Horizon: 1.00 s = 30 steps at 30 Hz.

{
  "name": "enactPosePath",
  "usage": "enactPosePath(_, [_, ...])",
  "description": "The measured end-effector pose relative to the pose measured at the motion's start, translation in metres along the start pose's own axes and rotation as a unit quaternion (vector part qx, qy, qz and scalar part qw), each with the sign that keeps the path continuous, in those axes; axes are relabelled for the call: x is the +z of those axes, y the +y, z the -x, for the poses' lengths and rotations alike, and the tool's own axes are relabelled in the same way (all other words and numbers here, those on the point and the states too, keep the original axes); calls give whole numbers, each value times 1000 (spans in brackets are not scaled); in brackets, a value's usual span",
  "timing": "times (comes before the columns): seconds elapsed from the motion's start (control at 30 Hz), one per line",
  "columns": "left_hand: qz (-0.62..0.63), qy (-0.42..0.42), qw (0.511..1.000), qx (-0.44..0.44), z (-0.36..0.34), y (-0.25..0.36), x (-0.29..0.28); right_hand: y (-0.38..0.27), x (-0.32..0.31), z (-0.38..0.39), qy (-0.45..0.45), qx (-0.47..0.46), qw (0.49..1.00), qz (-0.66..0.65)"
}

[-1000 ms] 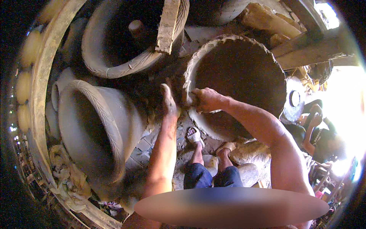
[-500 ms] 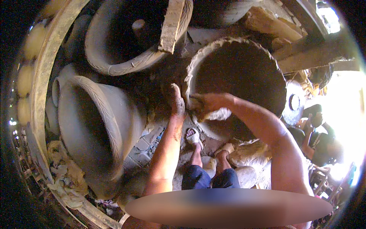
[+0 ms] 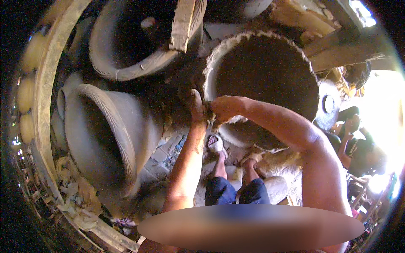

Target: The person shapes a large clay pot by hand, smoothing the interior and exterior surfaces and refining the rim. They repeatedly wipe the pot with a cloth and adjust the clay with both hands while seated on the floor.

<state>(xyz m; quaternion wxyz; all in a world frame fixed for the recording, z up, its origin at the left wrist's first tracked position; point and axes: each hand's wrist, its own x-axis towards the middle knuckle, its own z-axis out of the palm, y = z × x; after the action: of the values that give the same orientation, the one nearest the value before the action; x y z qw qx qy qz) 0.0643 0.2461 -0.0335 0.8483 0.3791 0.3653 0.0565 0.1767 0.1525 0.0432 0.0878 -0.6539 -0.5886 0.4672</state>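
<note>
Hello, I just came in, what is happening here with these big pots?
A person is shaping a large clay pot by hand. The left hand lies against the outside of its rim, and the right hand presses the same spot from the inside, so the rim sits between them. The rim looks rough and unfinished. Two other big grey pots lie beside it: one tilted on the left, one behind. The person's sandalled feet stand just below the pot.

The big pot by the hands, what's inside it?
Only dark bare clay wall shows inside the pot. The right hand and left hand press its near rim. The bottom is too shadowed to see.
</note>
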Motion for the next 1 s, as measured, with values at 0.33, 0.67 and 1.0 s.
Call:
enactPosePath(0.33, [15,35,999,0,5,2,-1,14,39,10,223,117,967,-48])
enactPosePath(0.67, [42,-15,998,-41,-45,-19,-30,6,3,9,3,-18,990,-140])
enactPosePath(1.0, [9,7,1000,28,11,2,-17,15,30,-1,198,62,978,-10])
